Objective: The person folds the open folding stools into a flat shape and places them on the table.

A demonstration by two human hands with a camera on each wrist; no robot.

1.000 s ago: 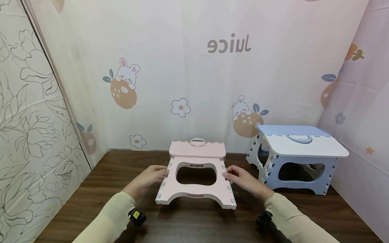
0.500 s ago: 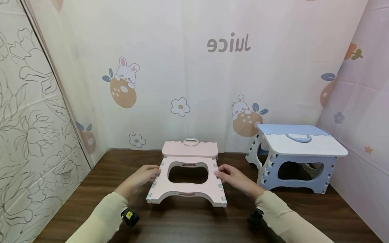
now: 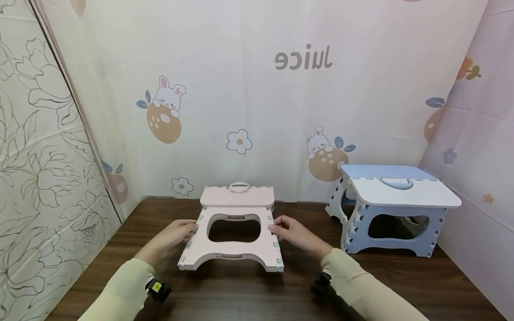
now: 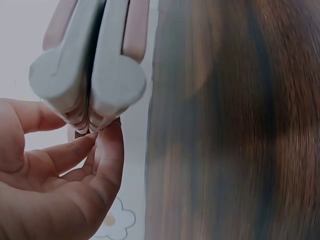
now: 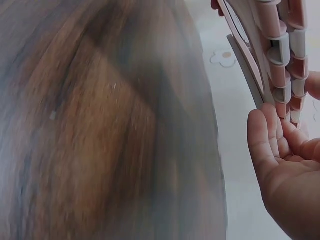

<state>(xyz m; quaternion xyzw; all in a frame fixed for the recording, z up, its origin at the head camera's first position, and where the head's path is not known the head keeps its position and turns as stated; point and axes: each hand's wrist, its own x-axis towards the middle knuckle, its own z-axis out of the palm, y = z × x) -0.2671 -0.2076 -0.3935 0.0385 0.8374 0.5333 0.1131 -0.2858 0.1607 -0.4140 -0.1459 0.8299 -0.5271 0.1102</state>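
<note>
In the head view, the folded pink stool (image 3: 234, 248) is a little left of centre over the dark wooden table (image 3: 234, 301). Its long axis runs from near to far, the near end slanting slightly left. The handle (image 3: 239, 183) is at the far end, close to the printed curtain (image 3: 241, 98); the arched cut-out opens at the near end. The two hands are apart: the left hand (image 3: 174, 234) grips the stool's left edge and the right hand (image 3: 294, 232) its right edge. On the far right stands an unfolded blue-and-white stool (image 3: 413, 195), well apart from the pink one.

The left wrist view shows what the head view hides: the pink stool edge-on, its two layers folded together with a dark slit between them and rounded corners foremost. The left hand's fingers curl against this edge.

The right wrist view shows the opposite edge, with two side-by-side rows of interlocking pink and pale hinge knuckles. The right hand's fingers bend against it; only part of its thumb shows, at the right border.
</note>
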